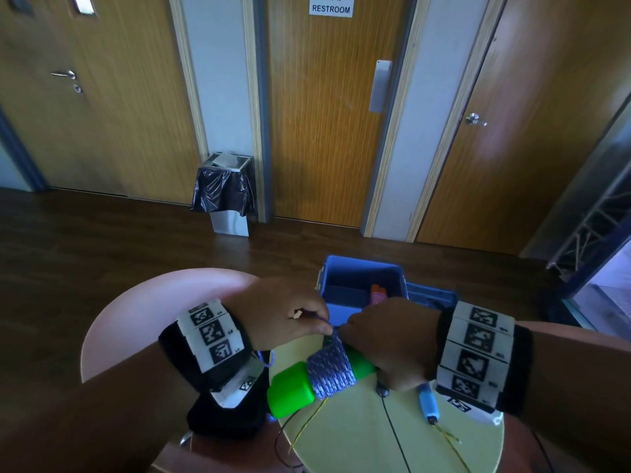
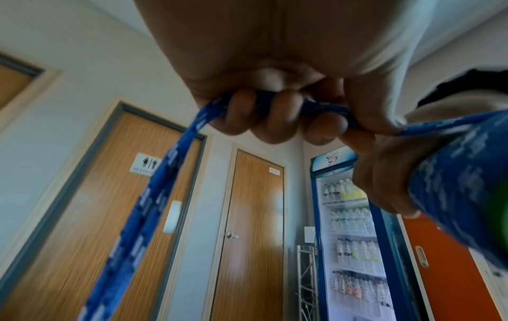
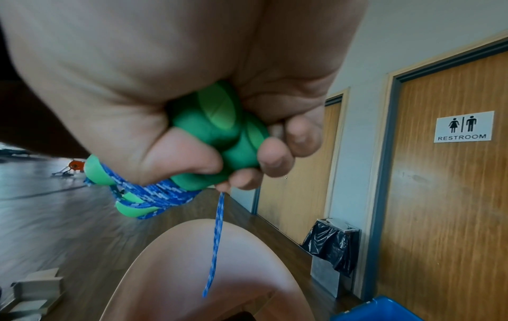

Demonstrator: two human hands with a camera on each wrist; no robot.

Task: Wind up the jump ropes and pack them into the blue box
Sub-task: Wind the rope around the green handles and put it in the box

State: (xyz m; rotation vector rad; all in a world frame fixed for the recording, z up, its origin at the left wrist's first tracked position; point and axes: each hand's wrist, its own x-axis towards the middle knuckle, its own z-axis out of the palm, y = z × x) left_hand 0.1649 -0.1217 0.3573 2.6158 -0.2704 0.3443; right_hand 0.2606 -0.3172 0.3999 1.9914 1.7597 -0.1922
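Observation:
A pair of green jump-rope handles (image 1: 290,387) lies side by side above the yellow table (image 1: 358,438), bound by many turns of blue-and-white cord (image 1: 331,370). My right hand (image 1: 386,343) grips the far ends of the green handles (image 3: 219,134). My left hand (image 1: 290,315) pinches the free end of the blue cord (image 2: 170,169) just above the coil, fingers curled round it. The open blue box (image 1: 362,288) stands behind my hands, with a pink and orange item (image 1: 377,295) inside.
A blue handle (image 1: 428,402) with yellow cord (image 1: 447,438) lies on the table under my right wrist, and a black cord (image 1: 396,435) crosses the table. A pink chair (image 1: 143,312) stands to the left. A bin with a black liner (image 1: 223,192) stands by the restroom door.

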